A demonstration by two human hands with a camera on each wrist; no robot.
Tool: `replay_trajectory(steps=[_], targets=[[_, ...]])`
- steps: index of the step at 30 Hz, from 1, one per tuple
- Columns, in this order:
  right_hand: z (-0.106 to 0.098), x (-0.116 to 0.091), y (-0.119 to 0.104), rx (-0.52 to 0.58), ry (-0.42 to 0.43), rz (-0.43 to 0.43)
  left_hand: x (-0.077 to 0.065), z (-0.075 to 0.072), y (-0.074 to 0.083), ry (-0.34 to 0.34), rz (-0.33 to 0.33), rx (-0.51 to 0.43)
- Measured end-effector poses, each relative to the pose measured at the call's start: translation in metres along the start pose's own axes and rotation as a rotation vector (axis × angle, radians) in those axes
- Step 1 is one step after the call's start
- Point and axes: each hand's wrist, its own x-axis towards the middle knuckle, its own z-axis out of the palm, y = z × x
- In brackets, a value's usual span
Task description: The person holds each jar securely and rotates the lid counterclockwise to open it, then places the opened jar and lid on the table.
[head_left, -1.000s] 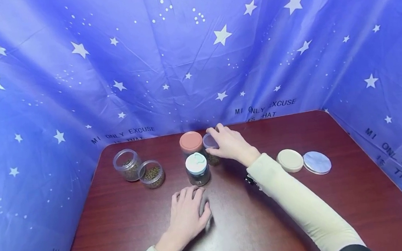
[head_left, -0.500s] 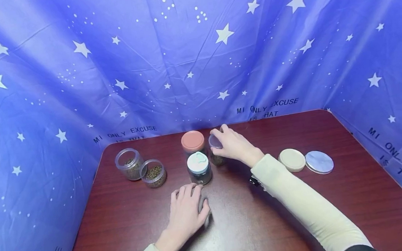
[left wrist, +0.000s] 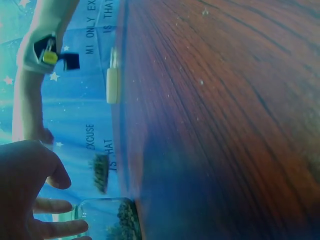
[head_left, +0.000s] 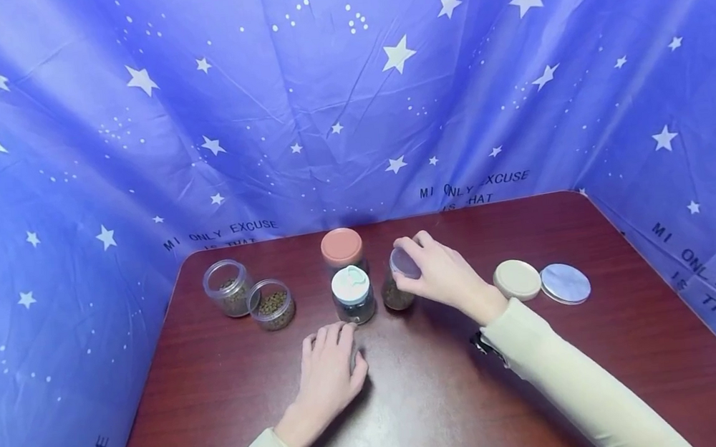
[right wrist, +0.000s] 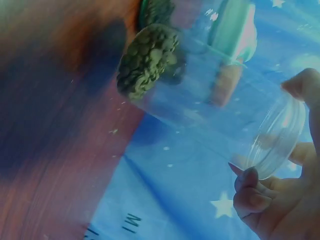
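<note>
My right hand (head_left: 443, 273) holds a clear plastic jar (head_left: 396, 297) by its open rim. In the right wrist view, dark greenish-brown pellets (right wrist: 147, 60) lie at the bottom of that jar. The left wrist view shows its base a little above the tabletop. My left hand (head_left: 327, 377) lies low over the table with relaxed fingers, holding nothing visible. Its fingertips are close to the front of a small jar with a white and pale-blue lid (head_left: 351, 287). Behind this stands a jar with a salmon-pink lid (head_left: 342, 246).
Two lidless clear jars with pellets, a taller one (head_left: 227, 290) and a shorter one (head_left: 272, 305), stand at the left. To the right lie a cream lid (head_left: 517, 279) and a bluish-white lid (head_left: 566, 283). Starry blue cloth (head_left: 296, 114) hangs around the table (head_left: 233, 408).
My right hand has moved the clear jar rightward and toward me, away from the pink-lidded jar. My left hand stays nearly where it was.
</note>
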Motion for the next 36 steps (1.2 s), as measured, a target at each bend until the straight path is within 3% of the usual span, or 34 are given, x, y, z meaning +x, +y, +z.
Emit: replay_trajectory(steps=[11,20,27,31,36], targets=[[-0.029,-0.044,-0.031,0.064,0.120,-0.007,0.001,-0.006,-0.004,-0.041,0.002,0.012],[-0.028,-0.067,-0.039,0.084,0.126,-0.018,-0.005,-0.014,0.000,-0.107,0.026,0.015],[-0.025,-0.074,-0.041,0.099,0.115,-0.014,-0.007,-0.016,0.004,-0.105,0.035,-0.001],[-0.024,-0.075,-0.042,0.096,0.109,-0.015,-0.003,-0.015,0.006,-0.059,0.036,-0.057],[-0.022,-0.075,-0.043,0.087,0.111,-0.023,0.011,-0.016,0.014,-0.004,0.046,-0.223]])
